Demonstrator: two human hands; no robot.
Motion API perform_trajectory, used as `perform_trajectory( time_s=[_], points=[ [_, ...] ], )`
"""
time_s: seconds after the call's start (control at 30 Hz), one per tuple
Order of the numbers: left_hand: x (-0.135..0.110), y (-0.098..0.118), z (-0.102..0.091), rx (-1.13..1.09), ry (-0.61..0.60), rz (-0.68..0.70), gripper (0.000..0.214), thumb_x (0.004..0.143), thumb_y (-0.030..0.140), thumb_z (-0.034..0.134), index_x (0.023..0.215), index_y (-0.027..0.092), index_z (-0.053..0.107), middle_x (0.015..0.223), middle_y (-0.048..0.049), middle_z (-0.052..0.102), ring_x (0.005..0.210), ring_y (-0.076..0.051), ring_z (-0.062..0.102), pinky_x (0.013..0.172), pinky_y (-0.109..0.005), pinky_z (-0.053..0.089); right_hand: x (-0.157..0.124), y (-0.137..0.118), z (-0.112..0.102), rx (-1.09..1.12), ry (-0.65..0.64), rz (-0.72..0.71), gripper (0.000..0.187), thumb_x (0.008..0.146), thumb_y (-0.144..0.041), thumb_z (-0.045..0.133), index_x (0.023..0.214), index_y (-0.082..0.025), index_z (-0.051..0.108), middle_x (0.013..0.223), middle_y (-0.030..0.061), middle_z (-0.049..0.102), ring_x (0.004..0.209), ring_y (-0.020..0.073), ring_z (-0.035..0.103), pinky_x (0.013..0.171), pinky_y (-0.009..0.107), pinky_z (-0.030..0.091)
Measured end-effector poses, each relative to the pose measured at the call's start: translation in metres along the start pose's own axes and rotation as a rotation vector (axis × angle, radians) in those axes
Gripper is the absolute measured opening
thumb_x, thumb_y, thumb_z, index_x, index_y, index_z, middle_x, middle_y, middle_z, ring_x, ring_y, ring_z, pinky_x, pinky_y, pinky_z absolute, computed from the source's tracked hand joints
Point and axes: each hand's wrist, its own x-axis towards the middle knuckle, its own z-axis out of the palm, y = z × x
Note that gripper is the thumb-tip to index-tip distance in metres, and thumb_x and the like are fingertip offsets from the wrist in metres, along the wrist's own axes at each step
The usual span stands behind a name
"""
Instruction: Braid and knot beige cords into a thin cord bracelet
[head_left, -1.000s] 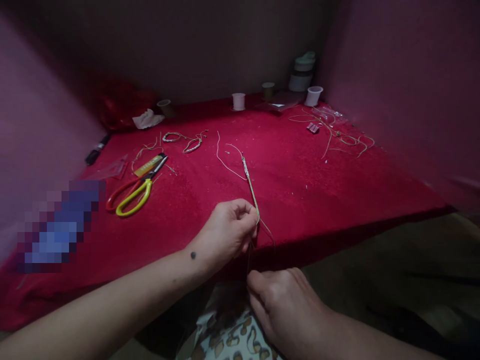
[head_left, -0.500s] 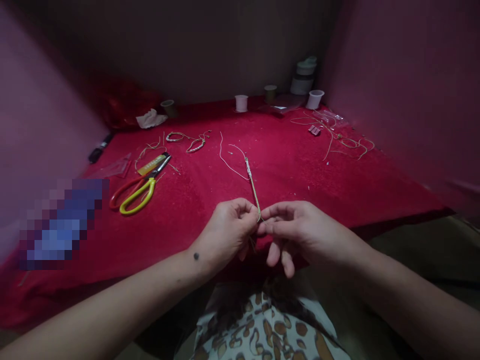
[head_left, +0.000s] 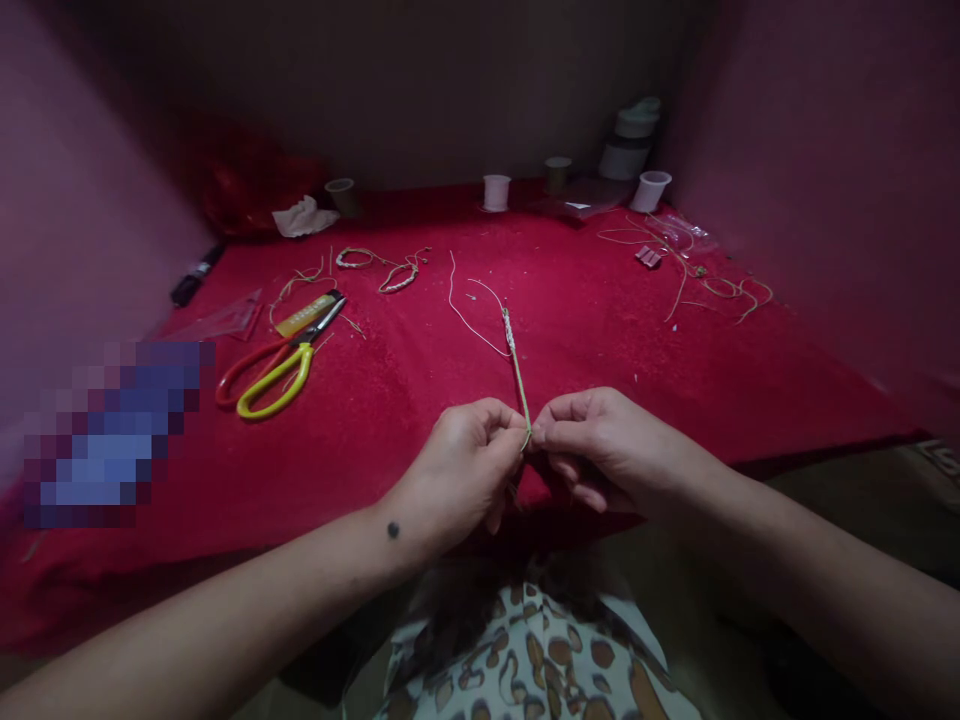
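Green braided cord (head_left: 517,372) runs from the pinched fingertips of both hands away across the red cloth (head_left: 585,330), its far end fraying into pale loose threads (head_left: 469,300). The left hand (head_left: 465,465) is closed, thumb and forefinger pinching the near end of the cord. The right hand (head_left: 604,445) meets it fingertip to fingertip and pinches the same end, its other fingers curled under. Both hands hover over the near edge of the cloth, where the surface drops away toward the lap.

Bare cloth lies open just beyond the hands and on both sides of the cord. Well left of the left hand lies one pair of scissors (head_left: 277,365) with a red and a yellow handle. Farther beyond them lie two small finished loops (head_left: 379,268) and a crumpled tissue (head_left: 300,217). Far beyond the right hand a tangle of pale cords (head_left: 697,275) spreads near the right wall. Along the back edge stand four small spools (head_left: 496,192) and one stack of tubs (head_left: 631,140).
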Motion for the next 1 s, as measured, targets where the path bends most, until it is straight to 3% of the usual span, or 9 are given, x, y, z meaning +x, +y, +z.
perform_trajectory(
  time_s=[0.37,0.57,0.73,1.0],
  points=[
    [-0.002,0.0,0.002,0.077,0.037,0.024,0.006,0.083,0.024,0.046,0.081,0.018,0.046,0.046,0.0075,0.046,0.029,-0.006,0.038,0.028,-0.015,0.031,-0.003,-0.004,0.005,-0.047,0.043,-0.017,0.027,0.075,-0.026,0.056,0.051,-0.016,0.047,0.036,-0.0059,0.041,0.025,0.0043,0.035,0.027,0.018,0.018],
    [-0.002,0.001,0.001,0.041,0.042,0.022,0.008,0.082,0.026,0.048,0.082,0.018,0.046,0.045,0.0078,0.046,0.028,-0.006,0.039,0.028,-0.014,0.029,0.0,-0.003,0.005,-0.054,0.062,-0.074,0.02,0.076,-0.024,0.054,0.058,-0.016,0.052,0.039,-0.0066,0.044,0.026,0.004,0.035,0.028,0.018,0.019],
    [-0.003,-0.003,0.0,0.029,0.03,0.055,0.013,0.082,0.031,0.049,0.086,0.018,0.046,0.046,0.0086,0.045,0.029,-0.005,0.039,0.029,-0.015,0.03,0.0,-0.007,0.003,-0.054,0.031,-0.04,0.021,0.076,-0.021,0.053,0.056,-0.016,0.048,0.04,-0.0067,0.044,0.027,0.0036,0.034,0.028,0.017,0.018],
    [-0.002,-0.01,-0.003,0.197,0.056,0.115,0.014,0.084,0.033,0.046,0.089,0.021,0.048,0.053,0.0064,0.049,0.032,-0.007,0.043,0.029,-0.016,0.031,0.001,-0.013,0.003,0.015,-0.002,0.041,0.025,0.074,-0.02,0.053,0.05,-0.017,0.046,0.038,-0.0065,0.042,0.026,0.0033,0.033,0.027,0.017,0.016]
  ],
)
